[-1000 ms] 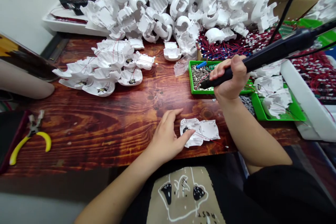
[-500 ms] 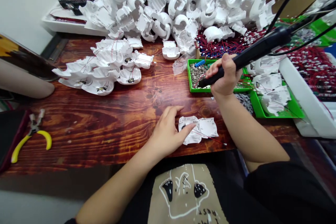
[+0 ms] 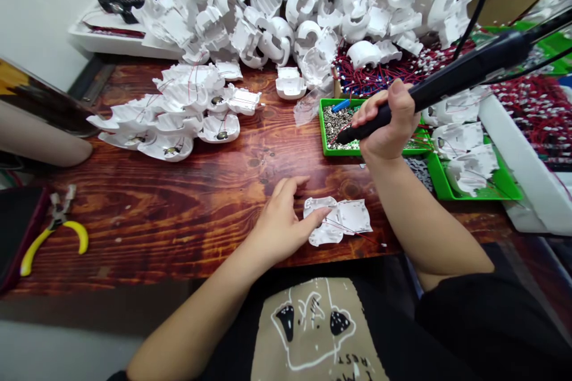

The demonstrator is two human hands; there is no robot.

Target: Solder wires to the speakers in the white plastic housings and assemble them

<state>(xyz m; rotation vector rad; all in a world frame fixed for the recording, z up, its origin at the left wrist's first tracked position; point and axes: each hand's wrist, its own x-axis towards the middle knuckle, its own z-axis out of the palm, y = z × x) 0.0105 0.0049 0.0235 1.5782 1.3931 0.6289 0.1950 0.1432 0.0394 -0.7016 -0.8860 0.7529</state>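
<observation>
L hand [image 3: 281,229], fingers spread, has its thumb [image 3: 318,221] on the white plastic casing [image 3: 339,221] (long axis sideways), flat on the bench [image 3: 147,220] just right of it; R hand [image 3: 388,122], fingers wrapped round a soldering iron [image 3: 465,68], is farther off, over a green tray [image 3: 339,153].

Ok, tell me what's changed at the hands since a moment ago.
Very little. The right hand shifted slightly, still gripping the black soldering iron with its tip over the green tray. The left hand still rests on the white plastic housing; nothing taken or released. The white housing pile stayed put.
</observation>
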